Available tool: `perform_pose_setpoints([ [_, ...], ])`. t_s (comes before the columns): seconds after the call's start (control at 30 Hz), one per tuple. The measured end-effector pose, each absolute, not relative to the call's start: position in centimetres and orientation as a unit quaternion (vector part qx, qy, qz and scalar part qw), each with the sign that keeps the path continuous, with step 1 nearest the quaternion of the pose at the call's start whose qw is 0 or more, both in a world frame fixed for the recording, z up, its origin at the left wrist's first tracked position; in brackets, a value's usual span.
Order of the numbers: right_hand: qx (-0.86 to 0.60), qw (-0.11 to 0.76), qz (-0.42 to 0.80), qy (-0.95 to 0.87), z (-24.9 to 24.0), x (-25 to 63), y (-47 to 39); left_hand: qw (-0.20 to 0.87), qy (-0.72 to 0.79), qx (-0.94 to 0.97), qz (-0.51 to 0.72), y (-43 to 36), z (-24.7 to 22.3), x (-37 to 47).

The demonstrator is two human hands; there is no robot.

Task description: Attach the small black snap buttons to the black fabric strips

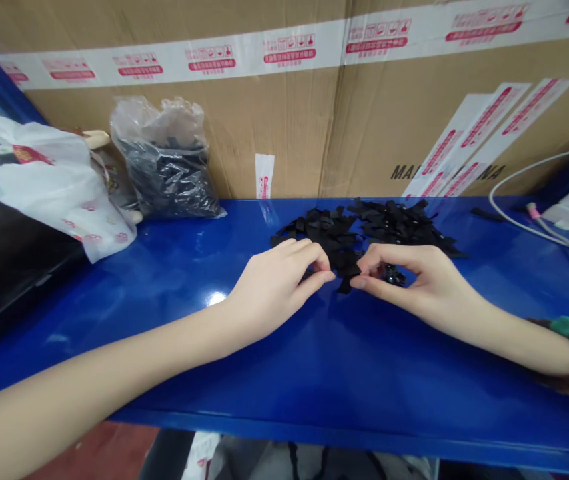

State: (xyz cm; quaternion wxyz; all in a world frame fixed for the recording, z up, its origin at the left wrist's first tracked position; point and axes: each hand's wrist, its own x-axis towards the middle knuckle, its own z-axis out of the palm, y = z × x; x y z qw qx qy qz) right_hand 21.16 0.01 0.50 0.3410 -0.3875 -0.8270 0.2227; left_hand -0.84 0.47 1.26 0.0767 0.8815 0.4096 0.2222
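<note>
White shopping bag sits at 9 o'clock, clear bag of black bits just right of it. On the blue table, left hand and right hand pinch 1 small black piece between them, touching the black pile at 12 o'clock, white cable at 3 o'clock

Blk fabric scraps; blue table; brown box w/ red-white tape.

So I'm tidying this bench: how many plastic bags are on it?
2. A clear bag of black pieces stands against the cardboard box; a white printed bag lies left of it. Others may sit out of view.
</note>
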Motion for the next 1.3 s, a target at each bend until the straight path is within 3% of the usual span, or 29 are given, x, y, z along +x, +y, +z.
perform_pose_setpoints([
  [0.17,-0.355,0.334,0.194,-0.851,0.8,21.0,-0.6,0.206,0.393,0.857,0.262,0.1,0.8,0.0],
  [0.53,-0.364,0.327,0.167,-0.856,0.6,21.4,-0.5,0.325,0.405,0.791,0.323,0.6,0.6,0.3],
  [1.3,-0.371,0.310,0.106,-0.869,0.5,21.7,-0.6,0.320,0.398,0.797,0.323,0.7,0.8,0.5],
])
